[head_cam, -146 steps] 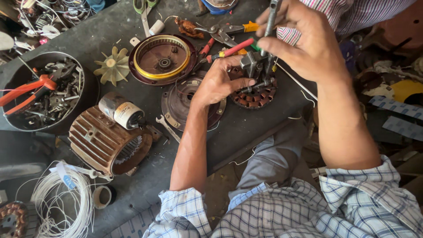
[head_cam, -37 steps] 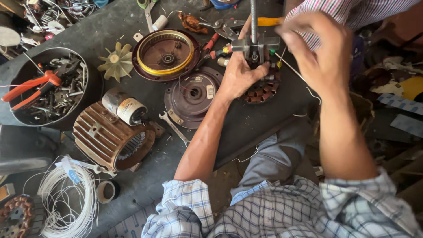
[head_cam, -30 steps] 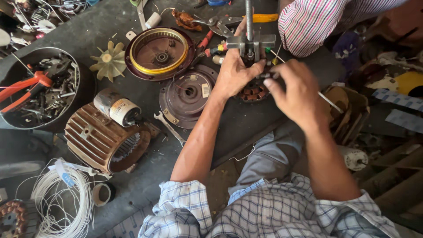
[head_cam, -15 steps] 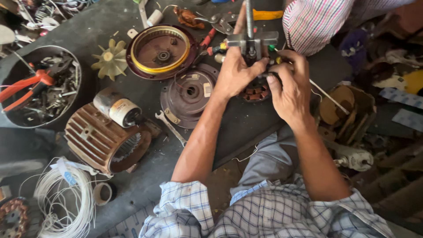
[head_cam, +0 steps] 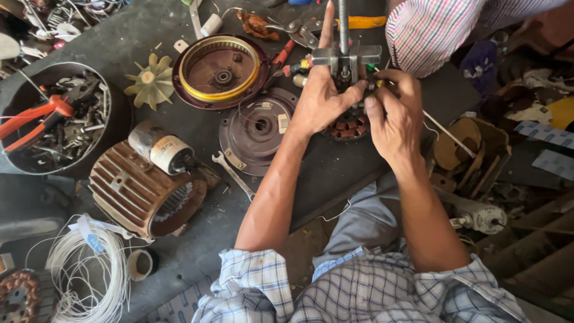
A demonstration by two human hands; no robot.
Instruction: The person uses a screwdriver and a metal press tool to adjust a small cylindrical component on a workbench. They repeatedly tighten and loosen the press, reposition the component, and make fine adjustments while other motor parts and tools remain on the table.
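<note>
A metal puller [head_cam: 345,57] with a threaded rod stands upright over a small stator with copper windings [head_cam: 347,127] on the dark bench. My left hand [head_cam: 326,96] wraps the puller's left side, index finger stretched up along the rod. Facing it, my right hand [head_cam: 391,119] has its fingers closed on the puller's lower right part, just above the stator. The two hands hide most of the puller's legs and the stator's top.
Left of the stator lie a maroon motor cover [head_cam: 257,128], a cover with a yellow ring [head_cam: 220,70], a cream fan blade [head_cam: 152,81], a wrench [head_cam: 233,173], a capacitor [head_cam: 158,146] and a ribbed motor housing [head_cam: 140,191]. A bowl of tools [head_cam: 18,161] sits far left. Another person's striped sleeve [head_cam: 442,30] is behind.
My right hand has dropped from the top of the puller's rod to its lower part, close beside my left hand. The left hand has stayed on the puller.
</note>
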